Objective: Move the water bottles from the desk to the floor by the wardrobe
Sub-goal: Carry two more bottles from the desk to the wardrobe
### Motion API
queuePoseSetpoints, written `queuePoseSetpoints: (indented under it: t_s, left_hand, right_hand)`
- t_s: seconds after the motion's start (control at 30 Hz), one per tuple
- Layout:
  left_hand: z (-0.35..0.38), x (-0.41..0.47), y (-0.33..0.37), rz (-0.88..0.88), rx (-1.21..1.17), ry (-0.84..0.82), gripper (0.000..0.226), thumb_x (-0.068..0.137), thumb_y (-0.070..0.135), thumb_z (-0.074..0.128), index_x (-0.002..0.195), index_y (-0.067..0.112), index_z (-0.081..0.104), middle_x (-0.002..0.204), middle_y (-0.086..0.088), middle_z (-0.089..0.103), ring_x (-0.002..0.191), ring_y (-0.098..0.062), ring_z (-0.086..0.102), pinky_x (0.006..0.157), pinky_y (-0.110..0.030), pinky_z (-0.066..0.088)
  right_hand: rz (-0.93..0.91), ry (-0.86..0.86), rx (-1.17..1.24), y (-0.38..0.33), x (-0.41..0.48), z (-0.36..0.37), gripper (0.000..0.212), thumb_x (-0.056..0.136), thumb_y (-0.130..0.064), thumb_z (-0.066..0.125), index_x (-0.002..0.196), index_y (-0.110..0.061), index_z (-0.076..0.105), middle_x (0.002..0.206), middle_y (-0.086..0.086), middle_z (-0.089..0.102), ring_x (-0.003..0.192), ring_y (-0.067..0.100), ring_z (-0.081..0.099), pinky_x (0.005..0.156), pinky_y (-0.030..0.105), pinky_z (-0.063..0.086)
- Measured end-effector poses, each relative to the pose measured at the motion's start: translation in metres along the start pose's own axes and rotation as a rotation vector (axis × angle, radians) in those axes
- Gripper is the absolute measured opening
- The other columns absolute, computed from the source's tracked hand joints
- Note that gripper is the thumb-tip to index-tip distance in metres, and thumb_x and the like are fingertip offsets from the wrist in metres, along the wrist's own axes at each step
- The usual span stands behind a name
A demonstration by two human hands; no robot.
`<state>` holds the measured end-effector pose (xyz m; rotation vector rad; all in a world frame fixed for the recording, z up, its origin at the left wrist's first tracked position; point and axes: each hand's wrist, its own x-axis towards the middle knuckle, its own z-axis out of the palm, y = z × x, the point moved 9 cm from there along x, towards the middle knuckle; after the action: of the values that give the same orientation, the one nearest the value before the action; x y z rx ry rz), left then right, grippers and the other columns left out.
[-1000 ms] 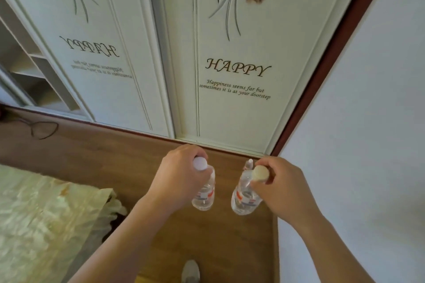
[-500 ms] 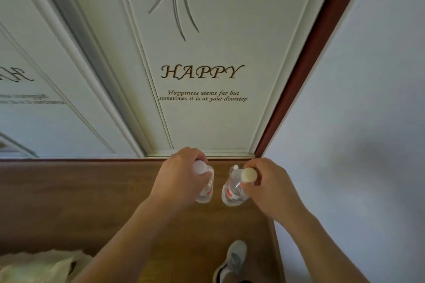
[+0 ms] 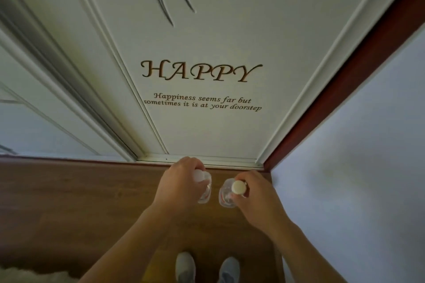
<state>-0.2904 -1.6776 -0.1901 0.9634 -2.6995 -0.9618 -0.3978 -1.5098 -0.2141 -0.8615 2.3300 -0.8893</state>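
Observation:
Two clear water bottles with white caps hang upright and side by side over the wooden floor [image 3: 92, 202], just in front of the white wardrobe door [image 3: 207, 122] marked HAPPY. My left hand [image 3: 177, 187] grips the left bottle [image 3: 205, 193] around its neck, covering most of it. My right hand [image 3: 255, 193] pinches the right bottle [image 3: 226, 197] just under its cap. Whether either bottle's base touches the floor is hidden from above.
A white wall [image 3: 356, 167] and a dark red wardrobe frame [image 3: 345, 76] close the corner on the right. My two shoes [image 3: 207, 266] stand on the floor behind the bottles. A pale bedcover edge [image 3: 27, 277] shows at the bottom left.
I have stepped closer to the wardrobe and the view has tilted down. Both hands have carried the bottles lower and nearer the door's base. The bed has nearly left the view.

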Motion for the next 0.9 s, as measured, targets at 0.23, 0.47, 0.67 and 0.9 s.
queuePoseSetpoints:
  t_s: [0.23, 0.47, 0.67, 0.9]
  left_hand:
    - [0.095, 0.076, -0.072, 0.049, -0.008, -0.029, 0.021, 0.072, 0.027, 0.071, 0.088, 0.034, 0.059, 0.085, 0.018, 0.057, 0.074, -0.001, 0.054, 0.058, -0.019, 0.045]
    - [0.234, 0.135, -0.166, 0.074, 0.010, -0.076, 0.026, 0.073, 0.027, 0.076, 0.089, 0.034, 0.057, 0.086, 0.017, 0.057, 0.075, -0.002, 0.055, 0.058, -0.014, 0.041]
    - [0.354, 0.166, -0.241, 0.043, 0.003, -0.087, 0.022, 0.076, 0.029, 0.076, 0.093, 0.030, 0.062, 0.087, 0.016, 0.060, 0.076, -0.003, 0.057, 0.061, -0.015, 0.045]
    - [0.451, 0.189, -0.298, 0.003, 0.000, -0.095, 0.019, 0.076, 0.025, 0.072, 0.089, 0.030, 0.060, 0.085, 0.015, 0.058, 0.075, -0.002, 0.056, 0.064, -0.022, 0.051]
  right_hand:
    - [0.033, 0.022, -0.024, 0.079, 0.085, 0.069, 0.029, 0.082, -0.028, 0.075, 0.098, -0.040, 0.053, 0.093, -0.023, 0.055, 0.083, -0.006, 0.055, 0.066, 0.011, 0.040]
    - [0.088, 0.036, -0.047, 0.196, 0.164, 0.165, 0.025, 0.083, -0.024, 0.074, 0.100, -0.031, 0.057, 0.095, -0.016, 0.057, 0.084, 0.000, 0.054, 0.074, 0.023, 0.049]
    - [0.169, 0.053, -0.076, 0.308, 0.210, 0.254, 0.028, 0.084, -0.025, 0.072, 0.102, -0.036, 0.053, 0.094, -0.020, 0.052, 0.079, -0.006, 0.050, 0.061, 0.012, 0.034]
    - [0.241, 0.082, -0.156, 0.389, 0.248, 0.327, 0.029, 0.081, -0.021, 0.075, 0.103, -0.031, 0.058, 0.101, -0.013, 0.056, 0.086, 0.004, 0.054, 0.070, 0.017, 0.045]
